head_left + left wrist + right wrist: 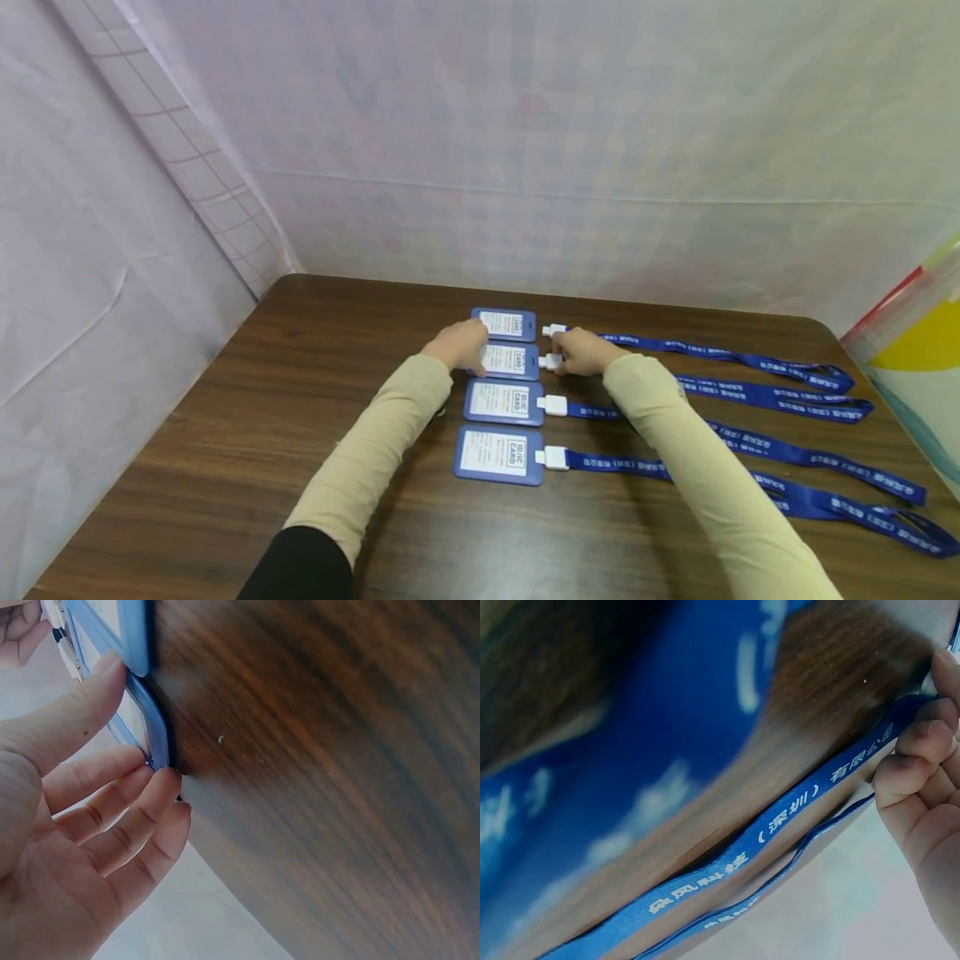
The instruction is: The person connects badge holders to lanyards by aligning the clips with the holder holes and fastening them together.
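Several blue ID badge holders with white cards lie in a column on the table. My left hand (pixel 463 343) grips the second badge holder from the back (pixel 512 360) at its left end, thumb on the near edge and fingers at the far edge. In the left wrist view the thumb and fingertips meet the rim of that badge holder (pixel 156 731). My right hand (pixel 583 352) pinches the white clip (pixel 549 362) of the second lanyard, right beside the holder's slotted end. Its blue strap (pixel 780 817) runs away from the curled fingers in the right wrist view.
The two nearer badge holders (pixel 498 454) have white clips joined to their right ends. At the back, another badge holder (pixel 529 325) lies a small gap from its clip (pixel 553 330). Blue lanyard straps (pixel 840 458) stretch rightward under my right arm. A white curtain (pixel 525 167) hangs behind the wooden table (pixel 285 400).
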A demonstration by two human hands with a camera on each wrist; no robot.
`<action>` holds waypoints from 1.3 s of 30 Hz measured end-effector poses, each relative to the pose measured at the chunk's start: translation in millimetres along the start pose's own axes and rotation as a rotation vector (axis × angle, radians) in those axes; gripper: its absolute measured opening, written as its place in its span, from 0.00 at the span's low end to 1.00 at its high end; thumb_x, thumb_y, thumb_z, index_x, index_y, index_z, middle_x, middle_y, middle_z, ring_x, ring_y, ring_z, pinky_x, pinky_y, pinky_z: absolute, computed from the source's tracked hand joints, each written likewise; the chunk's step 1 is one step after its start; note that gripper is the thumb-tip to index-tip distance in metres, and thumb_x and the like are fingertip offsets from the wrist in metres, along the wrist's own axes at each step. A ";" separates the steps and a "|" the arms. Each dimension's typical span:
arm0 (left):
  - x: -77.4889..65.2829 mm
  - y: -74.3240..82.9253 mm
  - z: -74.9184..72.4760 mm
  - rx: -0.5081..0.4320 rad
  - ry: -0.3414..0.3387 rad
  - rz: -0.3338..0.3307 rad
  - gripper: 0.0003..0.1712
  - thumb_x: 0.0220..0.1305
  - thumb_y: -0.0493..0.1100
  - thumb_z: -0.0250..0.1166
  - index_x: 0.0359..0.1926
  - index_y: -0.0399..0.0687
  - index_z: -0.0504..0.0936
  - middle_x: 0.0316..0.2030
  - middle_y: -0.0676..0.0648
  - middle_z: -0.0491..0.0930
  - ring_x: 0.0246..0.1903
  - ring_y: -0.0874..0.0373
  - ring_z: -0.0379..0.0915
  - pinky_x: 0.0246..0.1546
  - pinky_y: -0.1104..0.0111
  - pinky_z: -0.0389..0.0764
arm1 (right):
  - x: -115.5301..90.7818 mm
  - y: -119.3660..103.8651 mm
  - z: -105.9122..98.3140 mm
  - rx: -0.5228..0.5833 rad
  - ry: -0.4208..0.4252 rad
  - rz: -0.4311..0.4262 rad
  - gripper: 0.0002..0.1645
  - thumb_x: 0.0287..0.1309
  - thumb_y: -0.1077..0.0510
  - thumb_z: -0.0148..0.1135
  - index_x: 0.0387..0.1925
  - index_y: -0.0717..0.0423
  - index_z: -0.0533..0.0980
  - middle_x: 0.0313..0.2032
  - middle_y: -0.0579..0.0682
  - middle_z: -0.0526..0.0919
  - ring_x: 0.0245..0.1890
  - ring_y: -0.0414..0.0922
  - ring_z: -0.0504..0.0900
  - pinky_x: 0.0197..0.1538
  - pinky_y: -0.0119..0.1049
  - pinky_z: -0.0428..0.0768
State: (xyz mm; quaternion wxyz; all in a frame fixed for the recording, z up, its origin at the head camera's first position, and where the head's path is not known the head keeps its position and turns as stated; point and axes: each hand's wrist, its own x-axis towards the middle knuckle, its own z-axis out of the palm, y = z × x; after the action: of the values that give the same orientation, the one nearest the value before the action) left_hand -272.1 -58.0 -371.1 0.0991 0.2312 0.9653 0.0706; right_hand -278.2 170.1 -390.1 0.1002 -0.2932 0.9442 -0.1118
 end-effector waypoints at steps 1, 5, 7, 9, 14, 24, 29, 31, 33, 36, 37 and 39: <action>-0.1 0.1 -0.1 -0.001 -0.001 -0.001 0.20 0.38 0.45 0.76 0.30 0.41 0.77 0.31 0.48 0.71 0.30 0.55 0.69 0.34 0.64 0.74 | -0.1 -0.3 0.1 0.002 0.000 0.000 0.14 0.44 0.58 0.67 0.31 0.61 0.72 0.24 0.50 0.76 0.25 0.46 0.74 0.31 0.39 0.74; -0.3 0.9 -0.3 0.001 -0.002 0.001 0.20 0.39 0.45 0.76 0.30 0.40 0.77 0.31 0.48 0.71 0.30 0.55 0.69 0.34 0.64 0.74 | -1.3 -2.2 -0.2 0.022 -0.008 0.019 0.14 0.45 0.58 0.67 0.31 0.61 0.72 0.24 0.50 0.75 0.25 0.45 0.73 0.30 0.38 0.73; -0.1 0.8 0.0 0.002 -0.003 0.002 0.20 0.39 0.45 0.76 0.30 0.40 0.77 0.31 0.48 0.71 0.31 0.55 0.69 0.34 0.64 0.74 | -2.3 -2.5 -0.2 0.032 -0.011 0.021 0.14 0.46 0.58 0.67 0.31 0.61 0.72 0.24 0.50 0.75 0.24 0.45 0.73 0.30 0.38 0.73; -0.1 1.0 0.1 0.004 -0.003 0.002 0.20 0.39 0.46 0.76 0.30 0.41 0.77 0.31 0.48 0.71 0.30 0.55 0.69 0.34 0.64 0.74 | -3.1 -2.5 -0.1 0.045 -0.013 0.026 0.14 0.46 0.58 0.67 0.31 0.60 0.72 0.23 0.50 0.74 0.24 0.44 0.72 0.29 0.37 0.72; -0.5 0.7 -0.2 0.003 0.008 0.013 0.19 0.38 0.46 0.76 0.28 0.41 0.77 0.29 0.48 0.71 0.29 0.55 0.68 0.33 0.64 0.74 | -4.3 -2.0 0.0 0.076 -0.010 0.025 0.14 0.46 0.59 0.67 0.31 0.60 0.71 0.21 0.49 0.73 0.23 0.44 0.71 0.28 0.36 0.71; -2.0 -1.3 -1.7 0.021 0.009 0.026 0.19 0.38 0.46 0.76 0.26 0.42 0.76 0.28 0.49 0.70 0.28 0.56 0.67 0.31 0.64 0.73 | -5.2 -11.4 -0.7 0.114 -0.036 0.063 0.14 0.48 0.60 0.66 0.34 0.61 0.71 0.25 0.50 0.75 0.26 0.45 0.72 0.30 0.37 0.72; -1.9 -2.5 -1.3 0.016 0.011 0.025 0.18 0.37 0.46 0.76 0.22 0.44 0.76 0.26 0.49 0.70 0.26 0.56 0.67 0.29 0.65 0.72 | -3.1 -15.1 -1.6 0.087 -0.070 0.099 0.15 0.50 0.60 0.65 0.37 0.61 0.70 0.28 0.51 0.76 0.28 0.46 0.73 0.33 0.38 0.74; -2.7 -3.1 -1.4 0.012 0.010 0.026 0.18 0.37 0.46 0.76 0.21 0.44 0.75 0.26 0.49 0.70 0.26 0.56 0.67 0.28 0.65 0.72 | -2.8 -16.7 -1.3 0.086 -0.081 0.108 0.15 0.51 0.60 0.64 0.38 0.61 0.70 0.29 0.52 0.76 0.29 0.46 0.73 0.34 0.38 0.74; -3.8 -4.0 -1.6 0.014 0.010 0.028 0.18 0.38 0.46 0.76 0.20 0.44 0.74 0.26 0.49 0.70 0.27 0.56 0.67 0.29 0.65 0.72 | -2.3 -18.1 -1.0 0.087 -0.081 0.106 0.15 0.51 0.60 0.64 0.38 0.62 0.70 0.29 0.52 0.76 0.30 0.47 0.74 0.35 0.39 0.74; -5.4 -5.6 -2.1 0.022 0.014 0.041 0.18 0.38 0.46 0.76 0.19 0.44 0.74 0.26 0.49 0.70 0.27 0.56 0.66 0.29 0.65 0.72 | -1.6 -20.6 -0.9 0.084 -0.074 0.090 0.15 0.51 0.60 0.64 0.38 0.62 0.70 0.28 0.52 0.75 0.30 0.47 0.73 0.36 0.40 0.74; -5.6 -6.2 -2.0 0.025 0.016 0.045 0.18 0.38 0.46 0.76 0.19 0.44 0.74 0.26 0.49 0.70 0.27 0.56 0.66 0.29 0.66 0.72 | -0.8 -21.0 -0.7 0.083 -0.071 0.082 0.15 0.51 0.60 0.63 0.37 0.62 0.70 0.28 0.52 0.75 0.30 0.47 0.73 0.36 0.40 0.74; -5.9 -7.2 -1.4 0.027 0.018 0.050 0.18 0.39 0.46 0.76 0.20 0.44 0.74 0.26 0.49 0.70 0.27 0.56 0.67 0.30 0.66 0.72 | 0.6 -21.6 0.1 0.075 -0.068 0.071 0.14 0.50 0.60 0.64 0.36 0.62 0.69 0.27 0.52 0.75 0.29 0.47 0.73 0.35 0.40 0.74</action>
State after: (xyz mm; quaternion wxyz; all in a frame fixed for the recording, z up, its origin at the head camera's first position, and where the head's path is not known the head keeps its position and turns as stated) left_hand -270.4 -67.3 -370.2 0.0854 0.2561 0.9608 0.0624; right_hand -267.2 152.4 -384.4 0.1469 -0.2592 0.9452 -0.1338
